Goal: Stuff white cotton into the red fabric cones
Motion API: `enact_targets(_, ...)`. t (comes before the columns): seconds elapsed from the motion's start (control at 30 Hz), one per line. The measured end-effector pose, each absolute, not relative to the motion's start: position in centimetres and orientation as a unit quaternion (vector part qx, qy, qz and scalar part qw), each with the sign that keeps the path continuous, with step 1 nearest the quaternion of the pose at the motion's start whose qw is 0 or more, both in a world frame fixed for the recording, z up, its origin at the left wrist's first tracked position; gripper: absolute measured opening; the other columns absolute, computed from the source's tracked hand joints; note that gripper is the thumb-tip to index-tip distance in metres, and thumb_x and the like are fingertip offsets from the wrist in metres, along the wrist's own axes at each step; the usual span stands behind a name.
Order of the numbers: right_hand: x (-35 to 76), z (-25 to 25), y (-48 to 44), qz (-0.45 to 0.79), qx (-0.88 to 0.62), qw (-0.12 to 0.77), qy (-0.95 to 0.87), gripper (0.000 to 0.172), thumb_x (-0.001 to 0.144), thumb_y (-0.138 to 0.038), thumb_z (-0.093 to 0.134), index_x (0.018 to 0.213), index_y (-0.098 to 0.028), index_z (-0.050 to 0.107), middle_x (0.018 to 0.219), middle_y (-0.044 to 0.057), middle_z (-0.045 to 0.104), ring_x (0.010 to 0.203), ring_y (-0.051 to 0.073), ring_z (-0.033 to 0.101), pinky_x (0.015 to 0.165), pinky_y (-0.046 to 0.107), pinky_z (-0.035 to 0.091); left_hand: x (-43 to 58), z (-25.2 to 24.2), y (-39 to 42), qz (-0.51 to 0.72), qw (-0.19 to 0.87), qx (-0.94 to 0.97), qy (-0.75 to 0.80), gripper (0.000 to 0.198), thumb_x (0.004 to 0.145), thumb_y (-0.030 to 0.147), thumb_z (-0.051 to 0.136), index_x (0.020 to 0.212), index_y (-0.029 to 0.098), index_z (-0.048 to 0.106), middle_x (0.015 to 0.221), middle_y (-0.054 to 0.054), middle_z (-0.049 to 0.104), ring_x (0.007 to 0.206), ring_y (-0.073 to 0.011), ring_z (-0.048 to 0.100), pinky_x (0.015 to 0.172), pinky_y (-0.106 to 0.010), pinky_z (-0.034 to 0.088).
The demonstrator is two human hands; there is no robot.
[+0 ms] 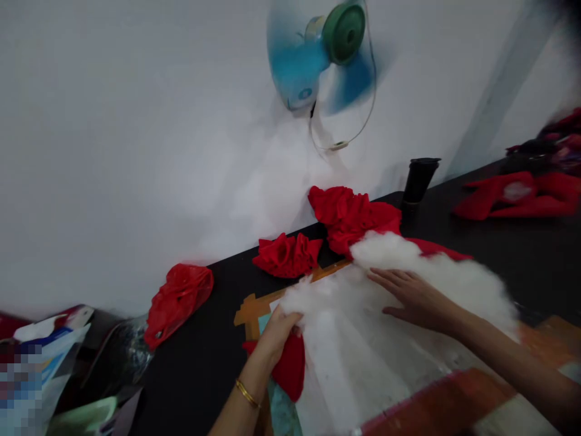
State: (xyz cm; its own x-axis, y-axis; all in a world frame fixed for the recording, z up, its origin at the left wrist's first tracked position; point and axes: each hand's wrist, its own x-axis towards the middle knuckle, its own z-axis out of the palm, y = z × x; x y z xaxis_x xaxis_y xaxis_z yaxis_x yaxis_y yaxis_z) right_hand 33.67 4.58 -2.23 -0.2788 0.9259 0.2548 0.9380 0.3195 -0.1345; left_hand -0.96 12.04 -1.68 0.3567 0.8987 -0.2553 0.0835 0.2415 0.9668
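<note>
My left hand (pixel 278 332), with a gold bangle on its wrist, is closed round a red fabric piece (pixel 290 368). A tuft of white fibre stuffing (pixel 299 297) shows at its fingertips; whether it sits inside the fabric is hidden. Palm down with fingers stretched out, my right hand (pixel 415 300) is over a white work board (pixel 363 369), its fingertips at the edge of a large fluffy heap of stuffing (pixel 436 269). I cannot tell whether they touch the heap.
Gathered red fabric pieces (pixel 288 254) and a bigger red bundle (pixel 349 215) lie behind the board. A red plastic bag (pixel 181 297) is at left. A black cup (pixel 420 180) stands near the wall, under a spinning blue fan (pixel 318 54). More red fabric (pixel 517 194) lies right.
</note>
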Motion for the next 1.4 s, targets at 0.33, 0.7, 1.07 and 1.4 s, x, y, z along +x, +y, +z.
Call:
enact_targets(0.33, 21.0, -0.3, 1.9, 0.182, -0.606, 0.396, -0.665, 0.052, 0.087, -0.042, 0.057, 0.134, -0.021, 0.048, 0.125, 0.013, 0.063, 0.095, 0.024, 0.066, 0.072, 0.034, 0.056, 2.7, -1.5, 7.1, 0.277, 0.628, 0.584, 0.433, 0.027, 0.072, 0.016, 0.050, 0.098, 0.018, 0.056, 0.072, 0.002, 0.060, 0.062, -0.0138, 0.058, 0.058, -0.024, 0.044)
enact_targets(0.7, 22.5, -4.6, 3.0, 0.208, -0.688, 0.388, -0.577, 0.038, 0.089, -0.051, 0.050, 0.106, -0.022, 0.067, 0.086, 0.007, 0.072, 0.067, 0.022, 0.064, 0.062, 0.035, 0.053, -2.0, -2.6, 7.8, 0.300, 0.471, 0.682, 0.472, 0.031, 0.080, 0.029, 0.055, 0.053, 0.021, 0.043, 0.068, 0.000, 0.049, 0.070, -0.0162, 0.046, 0.069, -0.028, 0.035)
enact_targets(1.07, 19.7, -5.6, 2.5, 0.259, -0.581, 0.421, -0.647, 0.021, 0.089, -0.030, 0.050, 0.093, -0.022, 0.069, 0.092, 0.006, 0.073, 0.089, 0.023, 0.069, 0.081, 0.036, 0.054, -0.1, -4.3, 7.5, 0.280, 0.537, 0.625, 0.493, 0.025, 0.077, 0.039, 0.060, 0.062, 0.019, 0.054, 0.053, 0.005, 0.043, 0.053, -0.0117, 0.038, 0.051, -0.024, 0.028)
enact_targets(1.4, 18.4, -5.6, 2.9, 0.282, -0.630, 0.463, -0.556, 0.029, 0.084, -0.035, 0.052, 0.109, -0.022, 0.060, 0.082, 0.002, 0.072, 0.065, 0.021, 0.063, 0.064, 0.034, 0.052, 2.2, -4.4, 6.1, 0.319, 0.666, 0.501, 0.451, 0.049, 0.067, 0.042, 0.072, 0.107, 0.017, 0.058, 0.079, -0.001, 0.062, 0.061, -0.0133, 0.054, 0.051, -0.024, 0.044)
